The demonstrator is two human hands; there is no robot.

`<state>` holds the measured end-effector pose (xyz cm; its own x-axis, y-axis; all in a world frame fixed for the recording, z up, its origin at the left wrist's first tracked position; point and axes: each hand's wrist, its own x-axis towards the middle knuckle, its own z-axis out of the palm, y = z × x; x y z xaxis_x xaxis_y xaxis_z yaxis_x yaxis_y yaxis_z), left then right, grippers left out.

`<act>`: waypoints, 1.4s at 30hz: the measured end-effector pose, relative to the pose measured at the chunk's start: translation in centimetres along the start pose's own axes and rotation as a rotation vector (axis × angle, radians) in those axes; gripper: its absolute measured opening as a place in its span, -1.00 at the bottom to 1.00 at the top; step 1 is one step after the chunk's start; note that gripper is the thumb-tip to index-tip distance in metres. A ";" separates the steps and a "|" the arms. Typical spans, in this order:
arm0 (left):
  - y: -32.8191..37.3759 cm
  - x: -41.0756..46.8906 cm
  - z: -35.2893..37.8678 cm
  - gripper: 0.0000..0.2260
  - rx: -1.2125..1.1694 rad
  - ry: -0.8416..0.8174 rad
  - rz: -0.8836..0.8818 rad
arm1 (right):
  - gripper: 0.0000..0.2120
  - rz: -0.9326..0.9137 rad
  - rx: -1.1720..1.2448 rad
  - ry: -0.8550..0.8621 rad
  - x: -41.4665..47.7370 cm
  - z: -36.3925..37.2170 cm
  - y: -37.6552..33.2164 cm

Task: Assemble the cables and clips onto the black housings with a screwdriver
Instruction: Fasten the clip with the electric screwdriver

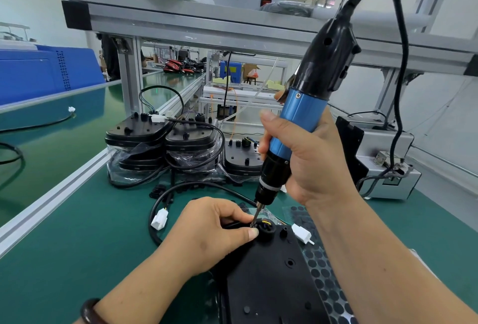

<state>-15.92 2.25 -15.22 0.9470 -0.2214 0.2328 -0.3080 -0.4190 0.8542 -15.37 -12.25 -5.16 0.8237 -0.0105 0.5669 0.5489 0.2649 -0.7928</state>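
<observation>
The right hand [305, 158] is wrapped round the blue barrel of the screwdriver [310, 106], fingers curled on its far side and thumb up along the near side; the tool leans with its top to the right, its cord rising to a hook overhead; its bit comes down at the far end of the housing [271, 285], just left of a round black clip [265, 230] from which coloured wires show.

The housing lies flat on the green mat [77, 246], directly below both hands and reaching towards the bottom edge; the left hand [214, 230] sits at its far left corner, fingers curled, thumb and forefinger pinching the cable [165, 202] where it meets the clip, the thumb tip touching the clip and the bit between the two fingertips; whether the bit is seated in a screw cannot be told.

The cable loops away to the left over the mat and ends in a white plug [159, 220]; a second white plug [301, 233] lies at the housing's right side, under the right wrist; a sheet of black round pads [320, 266] lies beneath the housing's right edge.

Beyond the hands stand stacks [139, 132] of more housings with cables; a grey box [388, 165] sits to the right; a dark bracelet [89, 310] circles the left wrist.
</observation>
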 end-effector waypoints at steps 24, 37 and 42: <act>-0.2 0.1 0.0 -0.82 0.020 0.004 0.025 | -0.75 -0.017 -0.015 -0.014 0.0 0.1 0.1; -0.4 0.2 0.1 -0.82 0.017 0.011 0.035 | -0.75 -0.024 -0.055 0.001 0.2 0.2 0.3; -0.4 0.1 0.0 -0.85 0.038 0.010 0.032 | -0.75 -0.015 -0.049 0.007 0.1 0.2 0.7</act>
<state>-15.69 2.34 -15.55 0.9373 -0.2268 0.2648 -0.3416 -0.4451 0.8278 -14.94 -11.91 -5.65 0.8160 -0.0207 0.5777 0.5677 0.2172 -0.7941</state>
